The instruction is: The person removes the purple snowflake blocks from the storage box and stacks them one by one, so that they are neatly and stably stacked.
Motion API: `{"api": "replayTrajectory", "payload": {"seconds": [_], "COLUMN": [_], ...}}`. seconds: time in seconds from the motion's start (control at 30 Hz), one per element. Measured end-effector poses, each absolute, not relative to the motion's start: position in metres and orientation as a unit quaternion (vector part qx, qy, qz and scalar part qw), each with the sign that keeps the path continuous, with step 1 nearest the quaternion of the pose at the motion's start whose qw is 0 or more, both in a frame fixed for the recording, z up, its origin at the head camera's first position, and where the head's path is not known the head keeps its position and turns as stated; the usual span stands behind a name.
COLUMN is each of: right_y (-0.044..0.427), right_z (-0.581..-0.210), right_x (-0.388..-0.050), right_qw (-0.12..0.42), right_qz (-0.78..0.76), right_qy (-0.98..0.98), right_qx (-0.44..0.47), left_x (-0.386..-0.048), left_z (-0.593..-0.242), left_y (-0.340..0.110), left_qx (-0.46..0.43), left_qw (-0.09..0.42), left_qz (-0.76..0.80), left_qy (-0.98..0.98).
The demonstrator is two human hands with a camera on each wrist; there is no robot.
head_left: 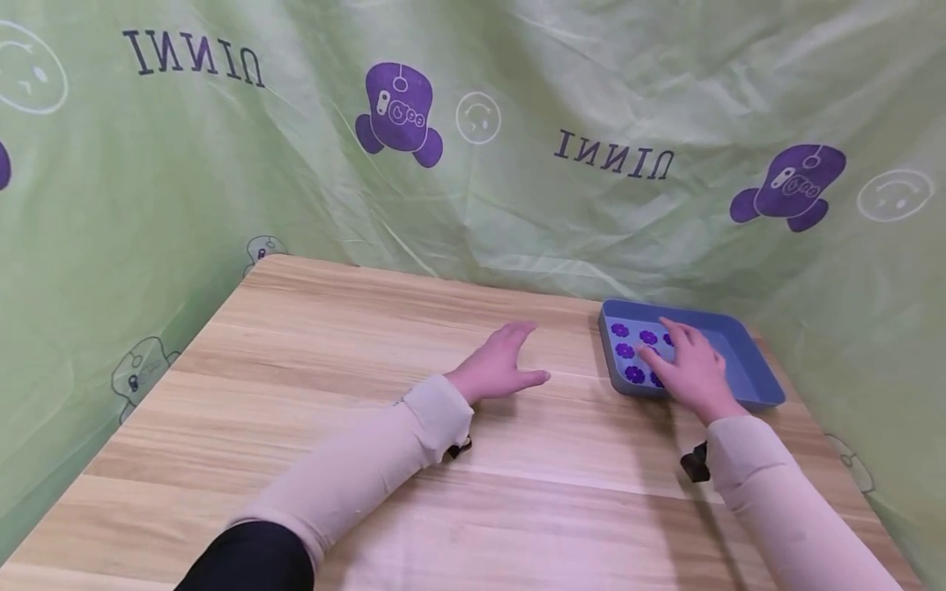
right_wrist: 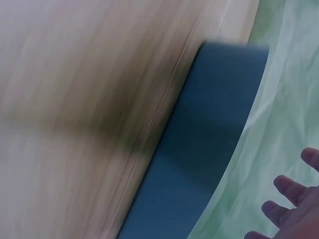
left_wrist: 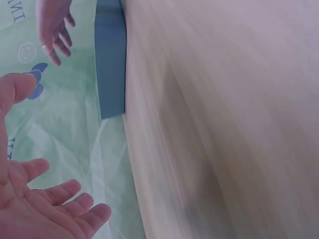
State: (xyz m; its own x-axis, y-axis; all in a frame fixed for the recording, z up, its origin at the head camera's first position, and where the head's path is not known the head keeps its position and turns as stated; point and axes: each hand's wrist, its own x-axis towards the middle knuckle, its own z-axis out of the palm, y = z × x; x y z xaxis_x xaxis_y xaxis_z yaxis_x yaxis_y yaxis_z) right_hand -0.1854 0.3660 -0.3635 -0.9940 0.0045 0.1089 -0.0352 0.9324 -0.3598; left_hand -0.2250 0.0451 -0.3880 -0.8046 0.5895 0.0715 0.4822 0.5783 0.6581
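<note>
A blue rectangular tray stands at the far right of the table, its outer wall showing in the left wrist view. Several purple flower-shaped pieces lie in rows in its left part; the hand in front hides some of them. Over the tray hovers my right hand, fingers spread and nothing held, as the right wrist view also shows. My left hand is held above the wood left of the tray, thumb and fingers apart, with nothing in it.
The light wooden table runs up to a green printed curtain behind and at both sides. The tray sits close to the table's back right corner. A small black device hangs beneath the right wrist.
</note>
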Motion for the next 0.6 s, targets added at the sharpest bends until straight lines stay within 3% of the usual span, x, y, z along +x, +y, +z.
{"api": "replayTrajectory", "payload": {"seconds": [0.23,0.6], "right_y": [0.41,0.487], "right_z": [-0.365,-0.374], "right_x": [-0.183,-0.165], "right_qw": [0.043,0.013], "right_qz": [0.177,0.198], "right_qy": [-0.981,-0.962], "right_qx": [-0.061,-0.186], "left_x": [-0.228,-0.203], "left_z": [-0.389,-0.409], "left_y": [0.077,0.135], "left_qx": [0.278,0.12], "left_qw": [0.103,0.184], "left_qz": [0.394,0.55], "left_qy": [0.87,0.806]}}
